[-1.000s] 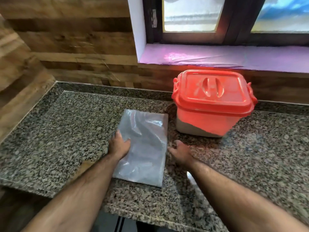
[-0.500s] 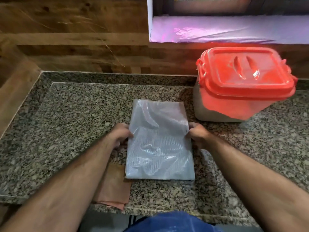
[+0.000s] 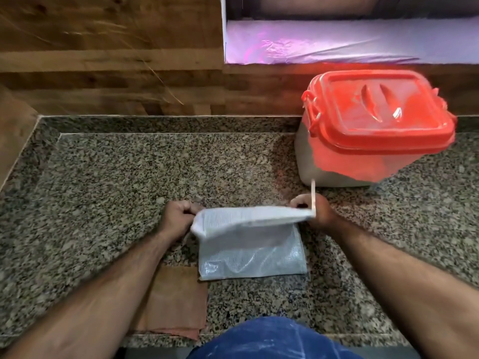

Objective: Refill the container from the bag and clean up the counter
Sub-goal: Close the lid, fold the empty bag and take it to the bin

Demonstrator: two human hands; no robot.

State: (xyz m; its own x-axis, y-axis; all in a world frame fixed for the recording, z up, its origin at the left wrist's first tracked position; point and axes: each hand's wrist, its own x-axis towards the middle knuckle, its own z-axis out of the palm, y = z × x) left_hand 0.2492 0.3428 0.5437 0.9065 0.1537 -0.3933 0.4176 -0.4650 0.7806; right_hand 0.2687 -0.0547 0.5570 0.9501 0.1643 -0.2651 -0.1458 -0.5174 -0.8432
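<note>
The empty plastic bag, flat a moment ago, is now folded toward the desk edge, its far corners pinched by left hand and right hand, well apart from the lidded container.

Head camera looks steeply down, close over the counter.

left hand: pinch grip, curled | right hand: pinch grip, curled
</note>
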